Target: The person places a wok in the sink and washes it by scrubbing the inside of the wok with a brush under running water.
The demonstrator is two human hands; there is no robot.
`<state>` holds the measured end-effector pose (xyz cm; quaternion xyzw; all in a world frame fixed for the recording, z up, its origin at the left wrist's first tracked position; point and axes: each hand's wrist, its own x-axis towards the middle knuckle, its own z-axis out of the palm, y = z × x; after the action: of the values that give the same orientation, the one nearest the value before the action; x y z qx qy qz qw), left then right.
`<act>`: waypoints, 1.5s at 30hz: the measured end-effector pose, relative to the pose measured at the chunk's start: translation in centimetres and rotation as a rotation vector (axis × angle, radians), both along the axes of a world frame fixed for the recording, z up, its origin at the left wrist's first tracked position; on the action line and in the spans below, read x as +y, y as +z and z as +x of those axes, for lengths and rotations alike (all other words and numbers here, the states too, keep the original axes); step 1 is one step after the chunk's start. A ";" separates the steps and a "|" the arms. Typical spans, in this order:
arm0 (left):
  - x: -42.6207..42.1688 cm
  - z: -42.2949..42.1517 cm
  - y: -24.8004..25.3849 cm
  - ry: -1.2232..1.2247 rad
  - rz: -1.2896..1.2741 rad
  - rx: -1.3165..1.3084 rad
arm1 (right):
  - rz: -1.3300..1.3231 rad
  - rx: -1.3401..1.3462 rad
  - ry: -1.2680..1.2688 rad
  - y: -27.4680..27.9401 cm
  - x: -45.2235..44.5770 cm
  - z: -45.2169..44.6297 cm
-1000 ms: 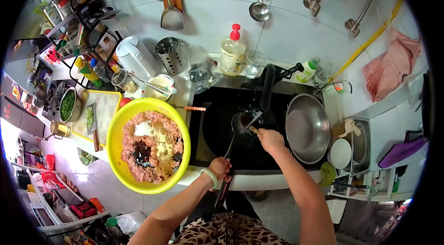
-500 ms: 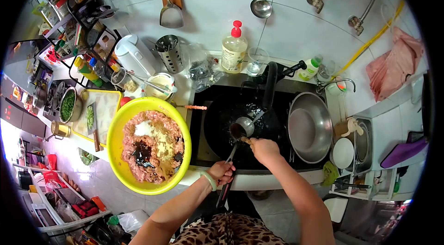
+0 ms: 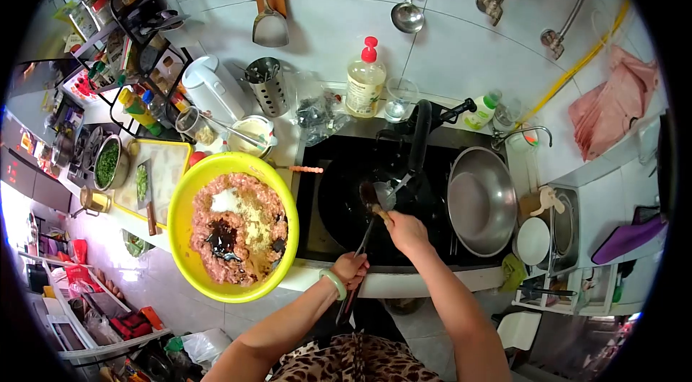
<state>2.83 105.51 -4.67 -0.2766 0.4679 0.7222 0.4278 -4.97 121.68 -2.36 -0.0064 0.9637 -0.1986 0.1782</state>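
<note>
My left hand (image 3: 349, 269), with a pale bangle at the wrist, is closed around the dark handle of a long metal ladle (image 3: 386, 196). The ladle's bowl lies under the black tap (image 3: 420, 140), over a dark round wok (image 3: 339, 194). In my right hand (image 3: 407, 231) is a wooden-handled scrubbing brush (image 3: 370, 194), gripped by its handle. Its dark head is at the ladle, partly in front of the bowl. What looks like a thin water stream runs from the tap towards the bowl.
Left of the wok stands a yellow basin (image 3: 178, 238) of minced meat with seasonings. A large steel bowl (image 3: 481, 227) is on the right. Behind are a soap bottle (image 3: 365, 86) and an electric kettle (image 3: 214, 86). A cleaver (image 3: 148, 198) lies on the cutting board (image 3: 169, 158).
My right hand and the brush have shifted slightly up and left, the brush head now more upright beside the ladle bowl. My left hand keeps its grip, barely moved.
</note>
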 end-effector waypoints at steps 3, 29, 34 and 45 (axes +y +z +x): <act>-0.5 0.1 0.4 0.002 0.006 -0.038 | 0.156 -0.040 0.004 -1.6 -0.3 -2.9; -1.7 0.1 2.6 0.017 0.068 -0.171 | 0.378 0.689 0.042 3.6 10.1 -15.9; -1.8 0.2 2.3 0.008 0.115 -0.161 | 0.348 0.666 0.181 4.4 8.8 -12.6; -2.4 0.0 1.6 0.085 0.261 -0.196 | 0.443 0.281 0.468 -2.4 5.6 -0.5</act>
<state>2.87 103.14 -3.08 -0.3074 0.3139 0.7640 0.4725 -5.48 127.29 -4.78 -0.2157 0.9709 0.0646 0.0816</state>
